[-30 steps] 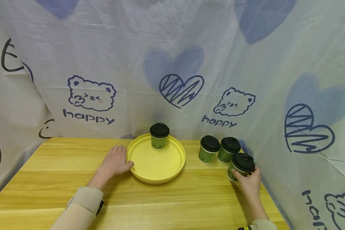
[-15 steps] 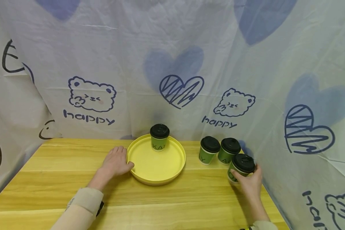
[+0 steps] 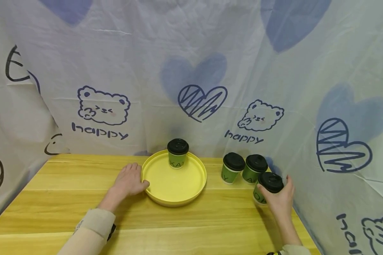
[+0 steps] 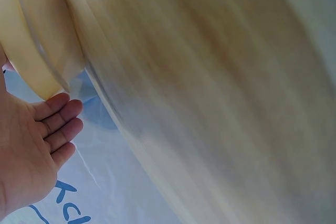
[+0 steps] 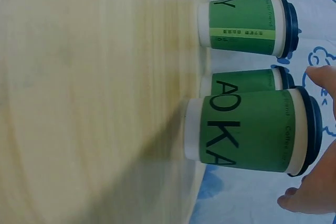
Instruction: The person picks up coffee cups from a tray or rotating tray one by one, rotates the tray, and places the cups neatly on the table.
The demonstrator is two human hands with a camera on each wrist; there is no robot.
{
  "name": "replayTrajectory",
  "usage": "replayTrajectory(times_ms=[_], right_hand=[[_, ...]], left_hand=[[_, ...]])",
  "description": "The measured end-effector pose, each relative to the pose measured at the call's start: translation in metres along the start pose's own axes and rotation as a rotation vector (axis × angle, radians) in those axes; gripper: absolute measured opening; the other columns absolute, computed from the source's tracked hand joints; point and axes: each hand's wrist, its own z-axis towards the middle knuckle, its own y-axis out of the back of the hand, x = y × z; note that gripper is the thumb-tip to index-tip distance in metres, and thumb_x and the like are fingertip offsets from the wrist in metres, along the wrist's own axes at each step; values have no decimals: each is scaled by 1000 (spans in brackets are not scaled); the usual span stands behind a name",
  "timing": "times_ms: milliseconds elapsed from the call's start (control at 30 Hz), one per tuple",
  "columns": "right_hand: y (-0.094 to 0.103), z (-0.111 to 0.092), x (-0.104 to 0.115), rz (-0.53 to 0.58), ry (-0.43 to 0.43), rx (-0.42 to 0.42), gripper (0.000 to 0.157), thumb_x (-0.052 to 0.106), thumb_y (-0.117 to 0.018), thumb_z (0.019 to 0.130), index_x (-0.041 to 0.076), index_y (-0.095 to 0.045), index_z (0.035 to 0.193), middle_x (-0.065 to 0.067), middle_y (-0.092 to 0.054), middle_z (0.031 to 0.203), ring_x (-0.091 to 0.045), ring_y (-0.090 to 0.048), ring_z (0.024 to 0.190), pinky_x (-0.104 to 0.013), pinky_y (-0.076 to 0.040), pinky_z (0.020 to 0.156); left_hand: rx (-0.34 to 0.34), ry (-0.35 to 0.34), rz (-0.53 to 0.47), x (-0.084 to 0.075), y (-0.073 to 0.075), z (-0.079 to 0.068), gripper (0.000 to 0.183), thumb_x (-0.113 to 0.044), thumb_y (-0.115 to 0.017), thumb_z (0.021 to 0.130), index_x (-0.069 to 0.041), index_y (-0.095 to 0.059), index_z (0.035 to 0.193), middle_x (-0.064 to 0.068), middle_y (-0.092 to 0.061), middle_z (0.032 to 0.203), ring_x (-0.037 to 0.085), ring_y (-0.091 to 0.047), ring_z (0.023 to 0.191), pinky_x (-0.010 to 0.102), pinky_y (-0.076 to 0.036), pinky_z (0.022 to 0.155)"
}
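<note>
Right hand has spread wider around the nearest cup, which now seems ungripped, while the left hand (fingers straight) stays beside the yellow tray.

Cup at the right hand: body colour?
Cup: green, dark lettering, white bottom band; clearest in the right wrist view.
</note>
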Motion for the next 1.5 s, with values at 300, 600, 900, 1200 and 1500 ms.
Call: replayTrajectory(times_ms=[300,600,900,1200,1500], right_hand=[[0,1,14,-54,115,-51,117,32,-88,81,8,-12,166,-26,-18,167,-51,-20,151,-73,-24,116],[-8,1,31,-80,339,-75,104,21,-86,82,-1,-23,161,-30,-25,163,-51,-24,149,-70,-21,119],[-27,-5,50,-54,435,-11,98,18,-84,84,-1,-25,161,-31,-27,162,-50,-21,151,-71,-21,119],[-55,-12,62,-16,568,7,89,17,-84,84,-3,-34,156,-27,-37,157,-47,-33,144,-68,-30,115],[-79,-26,76,7,608,120,80,13,-79,88,-7,-37,153,-27,-41,153,-45,-48,131,-60,-43,108]], left_hand=[[4,-5,-1,0,-1,0,63,-39,-63,86,13,-54,121,25,-56,115,43,-51,111,59,-41,107],[12,-1,5,-1,-1,-1,66,-40,-63,87,14,-54,125,27,-56,120,44,-51,115,59,-40,111],[11,-4,11,0,0,-1,65,-40,-62,87,13,-55,124,26,-56,117,42,-51,111,58,-41,109],[17,-4,14,1,-2,0,66,-40,-62,87,13,-54,126,26,-57,119,41,-51,110,58,-42,107],[16,0,9,0,0,0,67,-40,-63,87,14,-54,126,26,-56,119,42,-51,111,58,-42,107]])
